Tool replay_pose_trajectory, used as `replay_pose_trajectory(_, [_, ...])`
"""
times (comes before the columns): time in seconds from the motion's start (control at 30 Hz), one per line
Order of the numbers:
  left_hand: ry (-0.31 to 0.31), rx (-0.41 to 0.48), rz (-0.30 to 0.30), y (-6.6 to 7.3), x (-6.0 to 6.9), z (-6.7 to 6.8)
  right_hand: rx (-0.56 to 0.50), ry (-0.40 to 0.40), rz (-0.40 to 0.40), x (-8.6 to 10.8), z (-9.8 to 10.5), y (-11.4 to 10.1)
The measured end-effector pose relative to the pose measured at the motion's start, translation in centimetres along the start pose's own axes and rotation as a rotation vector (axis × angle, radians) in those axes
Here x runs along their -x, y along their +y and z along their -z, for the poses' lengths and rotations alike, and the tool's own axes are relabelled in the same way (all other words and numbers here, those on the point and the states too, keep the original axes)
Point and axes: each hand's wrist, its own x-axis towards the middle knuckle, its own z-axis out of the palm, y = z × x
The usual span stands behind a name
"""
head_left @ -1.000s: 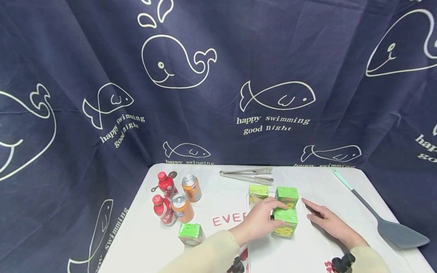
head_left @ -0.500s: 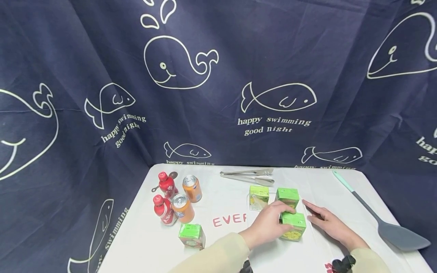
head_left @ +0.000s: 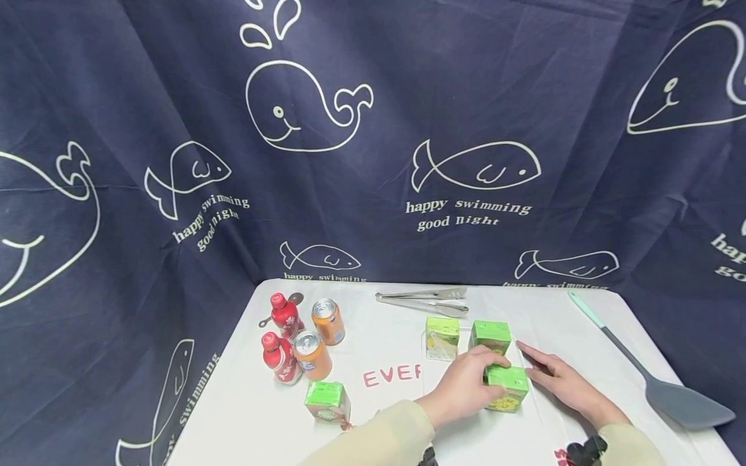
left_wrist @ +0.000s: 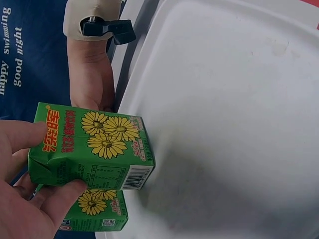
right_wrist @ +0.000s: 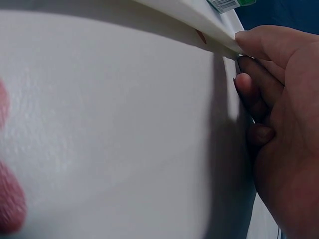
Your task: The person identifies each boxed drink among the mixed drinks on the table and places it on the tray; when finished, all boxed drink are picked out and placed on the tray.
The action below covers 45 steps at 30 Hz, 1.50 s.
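My left hand [head_left: 463, 383] grips a green drink carton [head_left: 513, 378] printed with yellow flowers, thumb and fingers on its sides. In the left wrist view the carton [left_wrist: 112, 137] is close to the white tray's surface [left_wrist: 224, 99]; whether it touches cannot be told. Behind it stands another green carton [head_left: 491, 332], and a yellow-green carton [head_left: 443, 338] is at the tray's far left corner. My right hand [head_left: 565, 382] holds the tray's right edge. The right wrist view shows the thumb on the rim [right_wrist: 199, 22] and curled fingers below it.
Two red bottles [head_left: 282, 362] and two orange cans [head_left: 313, 357] stand at the left, a spoon [head_left: 296, 298] behind them. A lone green carton [head_left: 326, 402] stands nearer. Metal tongs [head_left: 422, 301] lie at the back, a spatula [head_left: 678, 398] at the right.
The carton in my left hand has moved to the right and a little nearer, opening a gap from the yellow-green carton. My right hand stays at the tray's edge.
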Motion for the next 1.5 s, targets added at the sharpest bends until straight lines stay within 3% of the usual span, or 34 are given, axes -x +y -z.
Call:
replay_pose_trajectory(0.27, [0.0,0.002,-0.007,-0.2,0.3,-0.1,-0.008,-0.005,-0.004,0.0,0.0,-0.3])
replay_pose_trajectory(0.5, [0.009,-0.013,-0.048,-0.5,0.4,-0.2,-0.012,-0.005,-0.021,0.2,-0.1,-0.4])
replay_pose_trajectory(1.1, [-0.038,0.062,-0.069,-0.9,0.8,0.2,-0.032,-0.01,-0.026,-0.1,-0.1,0.3])
replay_pose_trajectory(1.5, [-0.093,-0.034,-0.117,-1.2,1.6,1.6,-0.028,-0.017,-0.048,-0.1,-0.1,0.2])
